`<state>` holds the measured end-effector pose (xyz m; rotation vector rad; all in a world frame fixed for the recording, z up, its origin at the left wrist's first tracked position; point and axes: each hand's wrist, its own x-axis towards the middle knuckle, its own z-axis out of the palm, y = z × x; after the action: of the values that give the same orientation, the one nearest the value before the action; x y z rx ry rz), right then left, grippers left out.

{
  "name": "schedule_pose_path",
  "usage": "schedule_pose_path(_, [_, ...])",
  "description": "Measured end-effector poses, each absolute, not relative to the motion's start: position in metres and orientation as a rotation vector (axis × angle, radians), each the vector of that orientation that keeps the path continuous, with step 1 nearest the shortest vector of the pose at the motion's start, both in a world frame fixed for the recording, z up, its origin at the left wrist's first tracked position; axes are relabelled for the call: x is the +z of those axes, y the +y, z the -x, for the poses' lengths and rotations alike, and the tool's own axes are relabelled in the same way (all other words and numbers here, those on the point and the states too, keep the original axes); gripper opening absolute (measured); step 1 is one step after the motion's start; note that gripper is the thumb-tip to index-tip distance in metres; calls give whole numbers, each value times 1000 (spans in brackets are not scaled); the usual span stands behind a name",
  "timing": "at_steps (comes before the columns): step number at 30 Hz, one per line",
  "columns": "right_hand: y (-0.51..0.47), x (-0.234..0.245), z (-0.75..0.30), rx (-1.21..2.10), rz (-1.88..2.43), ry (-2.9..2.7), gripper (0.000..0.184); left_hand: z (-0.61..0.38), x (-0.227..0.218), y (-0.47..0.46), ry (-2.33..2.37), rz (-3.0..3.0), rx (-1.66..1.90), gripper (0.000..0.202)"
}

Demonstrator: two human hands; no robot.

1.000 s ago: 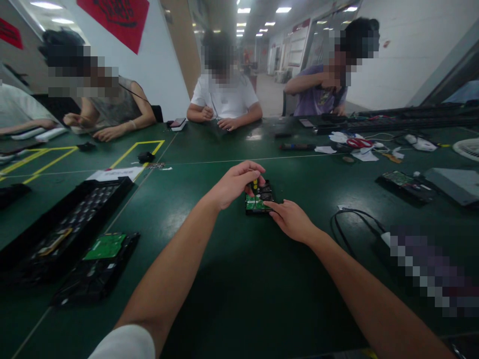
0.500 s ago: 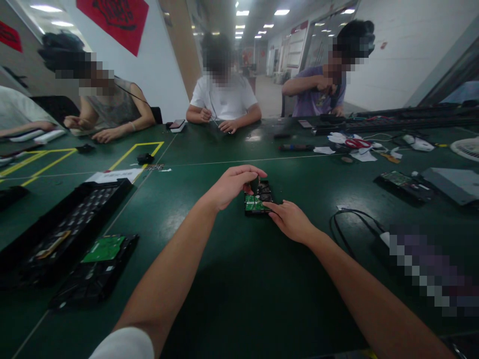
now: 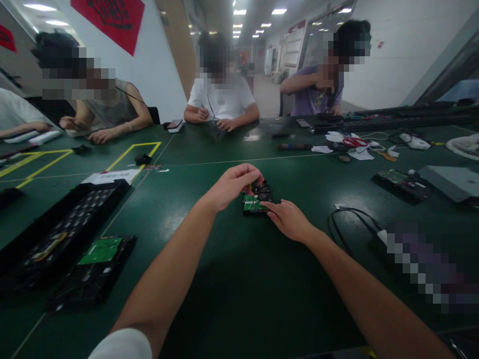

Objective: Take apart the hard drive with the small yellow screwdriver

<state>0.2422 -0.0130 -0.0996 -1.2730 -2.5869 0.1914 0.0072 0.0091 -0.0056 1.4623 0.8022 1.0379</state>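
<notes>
A small hard drive (image 3: 256,203) with a green circuit board and a black body lies flat on the green table, in the middle of the head view. My left hand (image 3: 239,182) is over its far left part, thumb and fingertips pinched together. What sits between those fingers is too small and too hidden to name. From the right, my right hand (image 3: 290,218) grips the drive's near right edge, with the index finger stretched onto the board and the thumb low at the side. Part of the drive is covered by my left fingers.
To the left stand a long black tray (image 3: 63,224) and another hard drive (image 3: 93,271). On the right are a third drive (image 3: 400,183), a grey metal box (image 3: 449,182), a black cable (image 3: 331,224) and a blurred-out object. Several people sit across the table.
The view has shifted slightly. My left fingers have turned a little over the drive, and the dark shape seen between them before is less visible. My right hand stays on the drive.
</notes>
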Motion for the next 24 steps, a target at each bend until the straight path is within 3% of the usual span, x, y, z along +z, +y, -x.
schedule_pose_path(10, [-13, -103, -244, 210, 1253, -2557, 43, -4, -3, 7, 830, -1547, 998, 28])
schedule_pose_path(24, [-12, -103, -244, 211, 1252, -2575, 44, -4, -1, 8, 833, -1468, 1005, 20])
